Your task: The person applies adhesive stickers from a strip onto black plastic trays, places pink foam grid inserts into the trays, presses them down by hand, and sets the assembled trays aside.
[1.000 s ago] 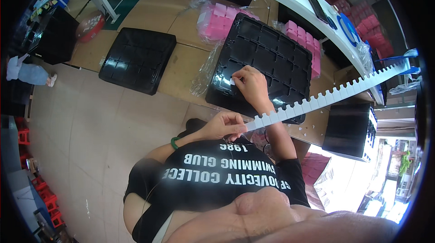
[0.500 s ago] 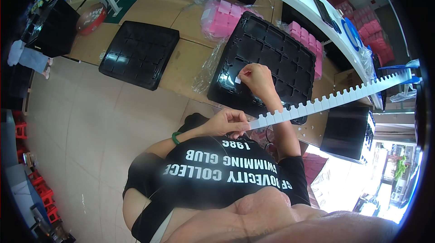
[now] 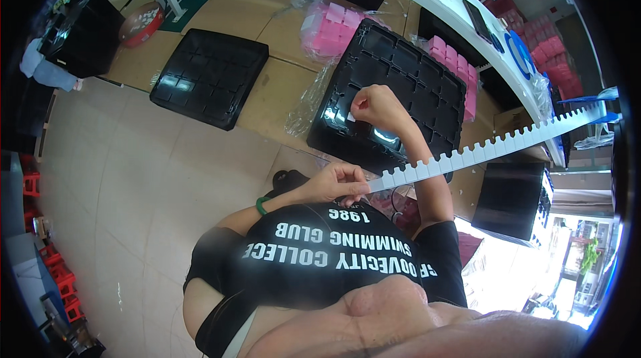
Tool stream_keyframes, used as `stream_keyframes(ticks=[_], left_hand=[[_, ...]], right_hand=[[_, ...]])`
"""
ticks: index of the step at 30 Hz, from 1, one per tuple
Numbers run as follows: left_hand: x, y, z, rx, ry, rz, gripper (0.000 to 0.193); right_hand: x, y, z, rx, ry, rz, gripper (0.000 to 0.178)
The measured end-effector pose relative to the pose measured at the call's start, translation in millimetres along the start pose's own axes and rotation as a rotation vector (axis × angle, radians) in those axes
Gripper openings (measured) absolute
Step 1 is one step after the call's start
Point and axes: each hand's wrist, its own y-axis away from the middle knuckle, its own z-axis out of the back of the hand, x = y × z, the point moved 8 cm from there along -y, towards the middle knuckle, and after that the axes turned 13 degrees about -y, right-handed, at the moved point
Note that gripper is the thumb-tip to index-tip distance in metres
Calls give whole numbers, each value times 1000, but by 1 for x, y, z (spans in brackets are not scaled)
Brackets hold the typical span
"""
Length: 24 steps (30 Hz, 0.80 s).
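From where I stand, the job looks underway but unfinished. The right hand (image 3: pixel 382 108) is over the large black tray (image 3: pixel 415 71), toward its left edge in the half nearer the person, its fingers drawn together with a small white piece (image 3: pixel 351 117) at their tips; I can't tell whether that piece already touches the tray. I make out no other white piece on the tray, though the hand and forearm cover part of it, so this spot seems the one being dealt with and the rest looks unattended.

The left hand (image 3: pixel 338 183) has its thumb and fingers closed on the near end of a long notched white strip (image 3: pixel 471 157), which slants up past the tray's near right corner to blue ties (image 3: pixel 604 107). Plenty of strip remains; whether its gaps mark pieces taken off, I can't say.

Beyond the large tray's left edge, a smaller black tray (image 3: pixel 210 77) lies on the cardboard-covered surface (image 3: pixel 267 101), by its front edge, untouched by either hand.
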Motion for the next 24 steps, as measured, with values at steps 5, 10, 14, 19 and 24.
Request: stream_keyframes(ticks=[5, 10, 14, 19, 24], left_hand=[[1, 0, 2, -4, 13, -15, 11], [-2, 4, 9, -54, 59, -4, 12], [-2, -7, 23, -41, 55, -44, 12], [-9, -12, 36, -27, 126, -38, 14], [-3, -12, 28, 148, 301, 54, 16]], right_hand=[[-2, 28, 14, -176, -238, -44, 17], [-24, 117, 24, -343, -398, -206, 11], [-66, 262, 28, -498, -566, -572, 9], [-89, 345, 22, -591, 809, -730, 13], [-25, 214, -11, -745, -873, -409, 19]])
